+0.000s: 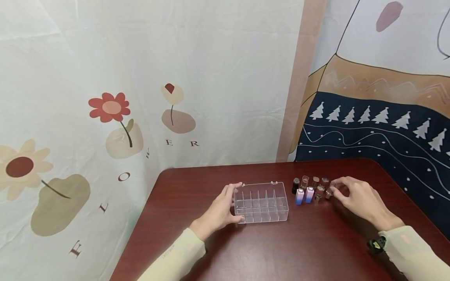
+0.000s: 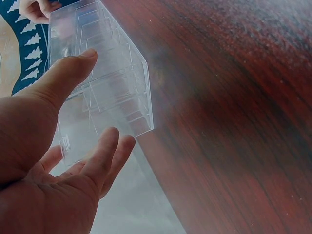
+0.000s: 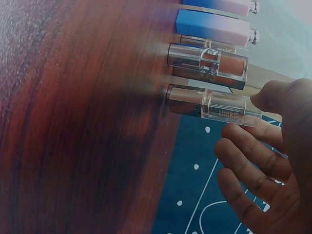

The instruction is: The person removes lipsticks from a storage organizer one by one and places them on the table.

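Note:
A clear plastic organizer box with two rows of small compartments stands on the table. Its left end is held by my left hand, thumb at the front corner and fingers along the back; in the left wrist view the thumb overlaps the clear wall. My right hand pinches the clear top of a lipstick tube between thumb and index finger, the other fingers loosely bent. That tube is upright at the right end of a group of lipsticks, beside another clear-and-brown tube.
Two blue-to-pink lipsticks stand at the front of the group. A black tube and several clear-capped ones are behind and beside them. The dark red table ends at printed cloth hangings behind.

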Motion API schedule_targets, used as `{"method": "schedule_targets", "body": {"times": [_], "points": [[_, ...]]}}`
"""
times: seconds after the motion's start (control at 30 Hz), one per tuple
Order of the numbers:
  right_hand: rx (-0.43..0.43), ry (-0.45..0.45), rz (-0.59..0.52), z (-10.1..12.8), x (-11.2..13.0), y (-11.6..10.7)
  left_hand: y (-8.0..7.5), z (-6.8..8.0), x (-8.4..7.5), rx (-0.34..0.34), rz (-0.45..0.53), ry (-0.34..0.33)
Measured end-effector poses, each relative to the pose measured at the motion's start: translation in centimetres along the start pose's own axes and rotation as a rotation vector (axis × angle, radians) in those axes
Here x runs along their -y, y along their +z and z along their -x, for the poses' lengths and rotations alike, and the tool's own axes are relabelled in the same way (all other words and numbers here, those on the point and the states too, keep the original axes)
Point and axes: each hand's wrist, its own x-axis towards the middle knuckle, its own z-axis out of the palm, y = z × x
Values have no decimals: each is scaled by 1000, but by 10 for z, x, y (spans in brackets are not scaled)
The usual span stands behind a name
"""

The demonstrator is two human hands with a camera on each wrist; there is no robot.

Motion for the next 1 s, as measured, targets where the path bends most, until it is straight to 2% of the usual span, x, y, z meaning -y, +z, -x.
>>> {"method": "schedule_targets", "body": {"times": [1.0], "points": [[56, 25, -24, 0, 0, 7, 0, -1, -1, 2, 7, -5]]}}
